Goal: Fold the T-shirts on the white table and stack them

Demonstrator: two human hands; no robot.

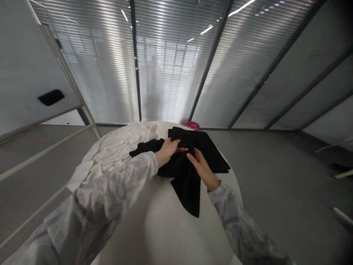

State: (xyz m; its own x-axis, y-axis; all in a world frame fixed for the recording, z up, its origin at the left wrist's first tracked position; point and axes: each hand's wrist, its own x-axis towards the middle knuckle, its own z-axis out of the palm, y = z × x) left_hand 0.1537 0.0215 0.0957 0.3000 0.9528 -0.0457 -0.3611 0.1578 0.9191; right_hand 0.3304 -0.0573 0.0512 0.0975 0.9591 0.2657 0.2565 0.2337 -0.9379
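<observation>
A black garment (198,151) lies partly folded on a round white table (165,221). My left hand (169,150) rests on the garment's upper middle, fingers curled over a fold of the cloth. My right hand (202,169) lies on the black cloth just to the right, fingers stretched forward and pressed flat on it. A corner of the black cloth (190,198) hangs down toward me. Both arms wear pale, thin sleeves.
A crumpled white garment (110,154) covers the table's left side and droops over its edge. A small red object (192,125) sits at the table's far rim. Grey floor surrounds the table; glass walls with blinds stand behind, a white railing at left.
</observation>
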